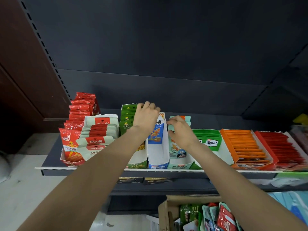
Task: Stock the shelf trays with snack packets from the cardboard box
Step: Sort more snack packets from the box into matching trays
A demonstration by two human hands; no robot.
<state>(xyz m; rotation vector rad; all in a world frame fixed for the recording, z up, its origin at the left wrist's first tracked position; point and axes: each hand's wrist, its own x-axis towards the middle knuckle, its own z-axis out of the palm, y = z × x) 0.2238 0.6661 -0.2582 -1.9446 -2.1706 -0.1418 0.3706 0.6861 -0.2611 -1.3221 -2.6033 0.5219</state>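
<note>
Several display trays of snack packets stand in a row on the dark shelf (50, 164). My left hand (146, 116) reaches over the green tray (138, 162), its fingers curled onto the tops of the green packets (127, 116) at the back. My right hand (180, 130) is at the mint-green packets (176, 150) in the neighbouring tray, fingers curled round their upper edge. Between them a blue tray (157, 165) holds one upright blue packet (156, 130). The cardboard box (164, 212) with mixed packets sits below at the bottom right.
Left of the hands are trays of red packets (71, 147) and pale green-and-red packets (95, 140). To the right stand a green tray (208, 140), an orange tray (245, 147) and a red tray (280, 149). A lower shelf runs beneath.
</note>
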